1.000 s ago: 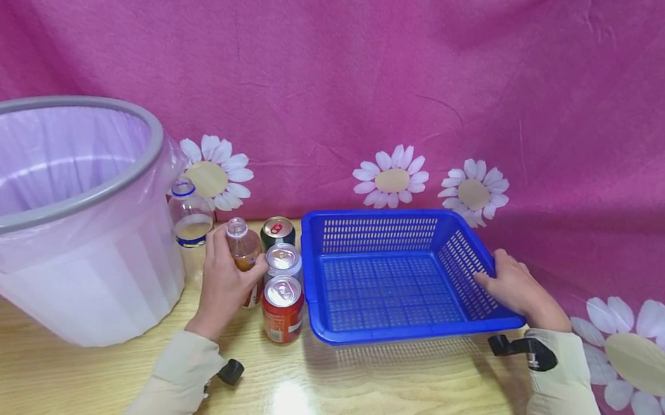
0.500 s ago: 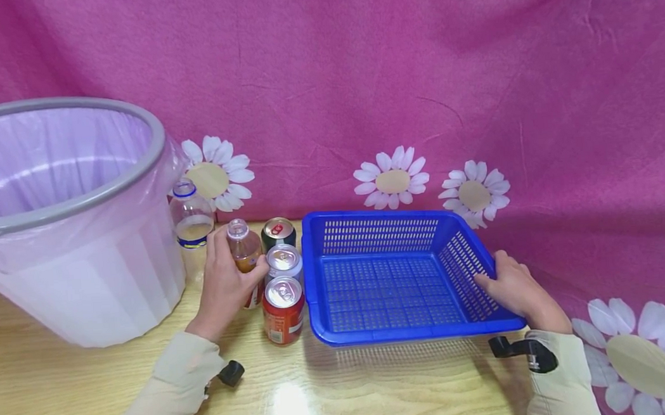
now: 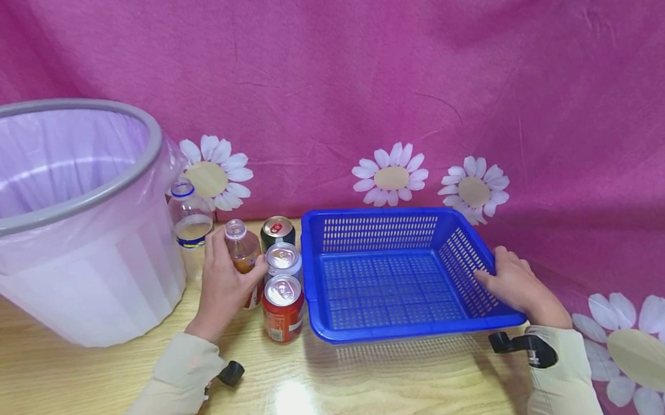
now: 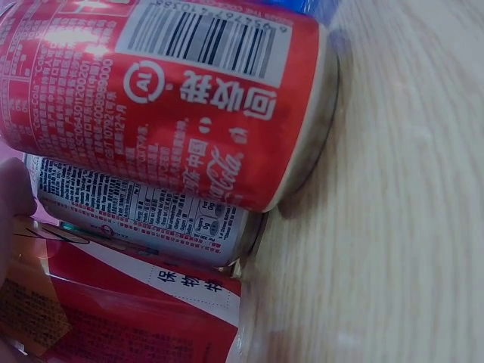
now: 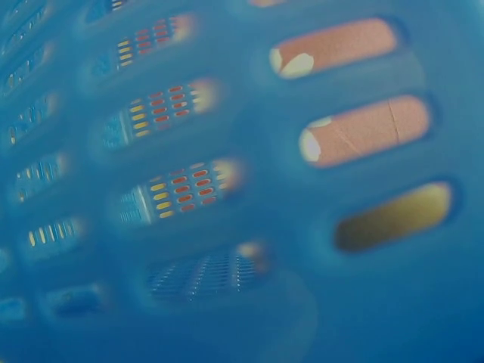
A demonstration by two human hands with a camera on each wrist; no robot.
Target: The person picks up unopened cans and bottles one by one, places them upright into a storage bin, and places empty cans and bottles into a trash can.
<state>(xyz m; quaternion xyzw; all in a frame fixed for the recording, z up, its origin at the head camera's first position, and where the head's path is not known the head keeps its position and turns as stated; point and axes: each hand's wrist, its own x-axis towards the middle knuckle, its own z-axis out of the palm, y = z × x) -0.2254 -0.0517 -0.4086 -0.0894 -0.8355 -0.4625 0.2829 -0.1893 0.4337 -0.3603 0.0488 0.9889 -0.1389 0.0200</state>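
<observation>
My left hand (image 3: 225,291) curls round an uncapped plastic bottle (image 3: 245,249), its thumb reaching toward the cans on the right. The bottle stands upright; its red label and lower edge show in the left wrist view. Beside it a red cola can (image 3: 282,312), a silver-topped pale can (image 3: 282,261) and a dark can (image 3: 277,231) stand in a column. My right hand (image 3: 522,290) grips the right side of a blue plastic basket (image 3: 400,330), thumb inside, other fingers mostly hidden. Its slotted wall (image 5: 249,325) fills the right wrist view.
A large bin (image 3: 119,271) with a purple liner and grey rim stands at the left. Between it and my left hand is a clear open bottle (image 3: 192,219) with a blue neck ring. A pink flowered cloth (image 3: 303,95) hangs behind the wooden table (image 3: 252,396).
</observation>
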